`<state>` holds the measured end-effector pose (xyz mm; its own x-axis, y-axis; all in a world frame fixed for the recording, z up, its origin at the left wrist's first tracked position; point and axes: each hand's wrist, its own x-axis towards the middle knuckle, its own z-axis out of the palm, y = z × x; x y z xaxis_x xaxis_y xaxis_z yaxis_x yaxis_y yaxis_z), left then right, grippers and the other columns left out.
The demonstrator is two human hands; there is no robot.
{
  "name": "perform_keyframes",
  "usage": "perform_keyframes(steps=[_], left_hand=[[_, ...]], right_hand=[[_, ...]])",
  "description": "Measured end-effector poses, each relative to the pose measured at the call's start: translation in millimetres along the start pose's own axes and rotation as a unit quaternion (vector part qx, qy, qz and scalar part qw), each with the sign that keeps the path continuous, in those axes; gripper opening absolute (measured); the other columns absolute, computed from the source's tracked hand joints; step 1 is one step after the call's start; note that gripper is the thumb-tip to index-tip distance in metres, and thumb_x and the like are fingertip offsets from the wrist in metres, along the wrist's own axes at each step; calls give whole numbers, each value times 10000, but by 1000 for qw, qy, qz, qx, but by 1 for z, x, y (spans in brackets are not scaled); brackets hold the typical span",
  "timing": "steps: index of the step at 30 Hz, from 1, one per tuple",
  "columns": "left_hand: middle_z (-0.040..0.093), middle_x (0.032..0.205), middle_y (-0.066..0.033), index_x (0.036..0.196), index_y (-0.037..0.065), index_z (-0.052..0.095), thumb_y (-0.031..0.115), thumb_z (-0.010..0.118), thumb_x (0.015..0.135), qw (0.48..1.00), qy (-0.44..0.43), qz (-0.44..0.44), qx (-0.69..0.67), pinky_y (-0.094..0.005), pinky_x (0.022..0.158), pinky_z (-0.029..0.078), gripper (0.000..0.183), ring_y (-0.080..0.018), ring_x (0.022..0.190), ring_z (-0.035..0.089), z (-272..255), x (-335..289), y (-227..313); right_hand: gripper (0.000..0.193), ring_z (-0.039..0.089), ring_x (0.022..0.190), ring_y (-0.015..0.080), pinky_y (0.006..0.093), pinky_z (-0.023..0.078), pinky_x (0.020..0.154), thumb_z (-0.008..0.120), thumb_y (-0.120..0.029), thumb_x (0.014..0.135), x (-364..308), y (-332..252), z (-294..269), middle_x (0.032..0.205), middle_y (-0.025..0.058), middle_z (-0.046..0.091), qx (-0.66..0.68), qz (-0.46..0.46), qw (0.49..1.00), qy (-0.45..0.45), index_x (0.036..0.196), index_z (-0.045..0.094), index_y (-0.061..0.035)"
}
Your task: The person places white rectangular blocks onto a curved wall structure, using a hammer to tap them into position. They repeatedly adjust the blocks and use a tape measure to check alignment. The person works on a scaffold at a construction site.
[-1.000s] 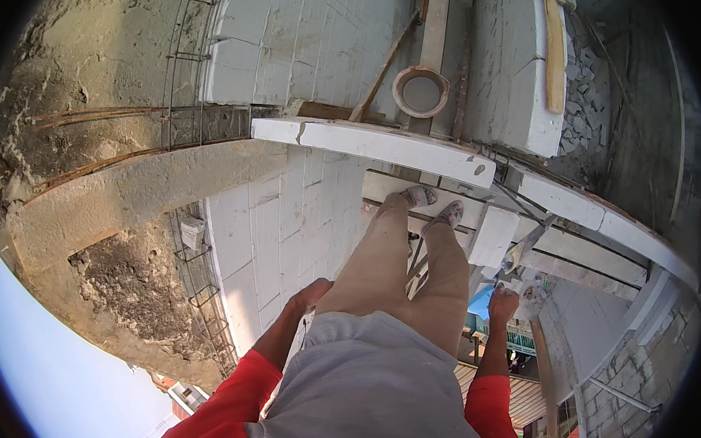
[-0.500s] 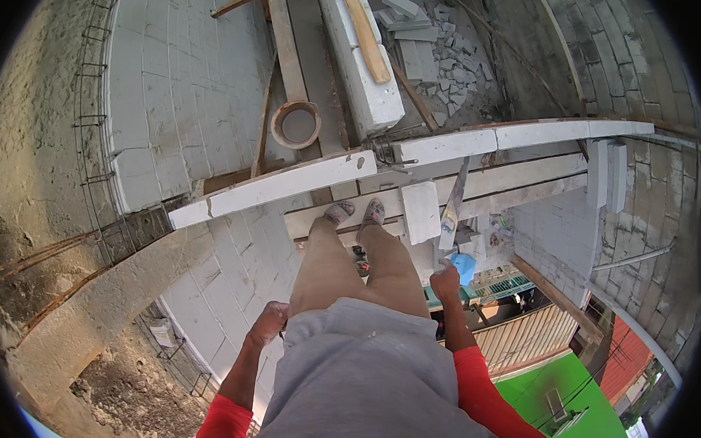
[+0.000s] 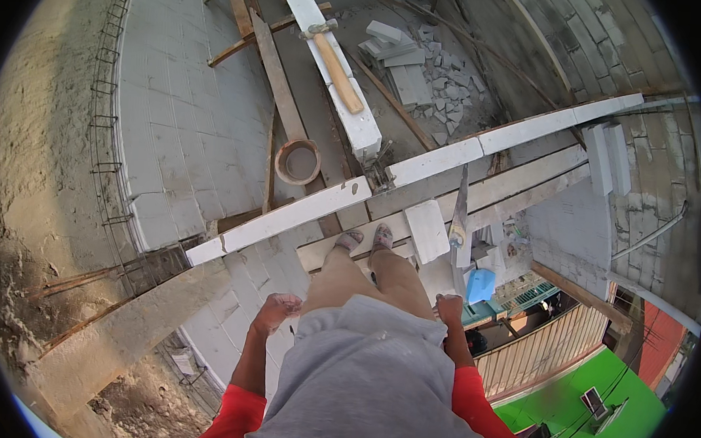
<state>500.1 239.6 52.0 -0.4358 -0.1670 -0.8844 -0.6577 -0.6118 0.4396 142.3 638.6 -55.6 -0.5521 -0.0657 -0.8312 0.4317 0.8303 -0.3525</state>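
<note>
My right hand (image 3: 449, 307) is closed beside my right hip, around the hand saw; its handle is hidden in my grip. The long tapered blade of the hand saw (image 3: 459, 213) points forward, past a white block (image 3: 427, 231) lying on the planks. My left hand (image 3: 277, 312) hangs beside my left thigh with its fingers curled. A small dark thing shows just below those fingers, too small to name. Both my feet stand on the wooden planks (image 3: 317, 254), behind a low row of white blocks (image 3: 287, 216).
A hammer (image 3: 338, 72) lies on a white block wall ahead. A round bucket (image 3: 298, 162) stands left of that wall, near a long board (image 3: 277, 76). Broken blocks (image 3: 449, 85) are heaped to its right. At right, beyond the plank edge, a green wall (image 3: 594, 406) lies far below.
The view has shifted, so most of the scene sits lower in the picture. My left hand has moved slightly outward from my thigh. My right hand has drawn back a little with the hand saw.
</note>
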Motion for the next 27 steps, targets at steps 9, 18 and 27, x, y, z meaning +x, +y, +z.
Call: perform_keyframes(steps=[9, 18, 27], left_hand=[[681, 999, 1, 1294, 32, 594, 43, 682, 995, 942, 18, -15, -335, -239, 811, 559, 311, -84, 862, 670, 20, -36, -25], [738, 1056, -107, 1255, 16, 629, 181, 626, 1025, 975, 201, -84, -42, -332, 852, 583, 283, -208, 948, 723, 21, -87, -92], [758, 1085, -134, 1259, -18, 665, 127, 613, 1016, 923, 29, -73, 378, -341, 837, 592, 288, -221, 955, 732, -78, -7, 31]], right_hand=[[187, 679, 538, 256, 391, 568, 604, 630, -108, 922, 35, -7, 1, 654, 154, 710, 46, -71, 990, 111, 839, 740, 18], [204, 746, 855, 396, 435, 593, 814, 666, -199, 865, 66, -73, 65, 862, 224, 756, -60, -71, 993, 73, 877, 756, -16], [206, 740, 714, 340, 417, 593, 726, 656, -186, 869, 29, -40, 145, 776, 215, 741, 149, -14, 965, 214, 910, 768, -19]])
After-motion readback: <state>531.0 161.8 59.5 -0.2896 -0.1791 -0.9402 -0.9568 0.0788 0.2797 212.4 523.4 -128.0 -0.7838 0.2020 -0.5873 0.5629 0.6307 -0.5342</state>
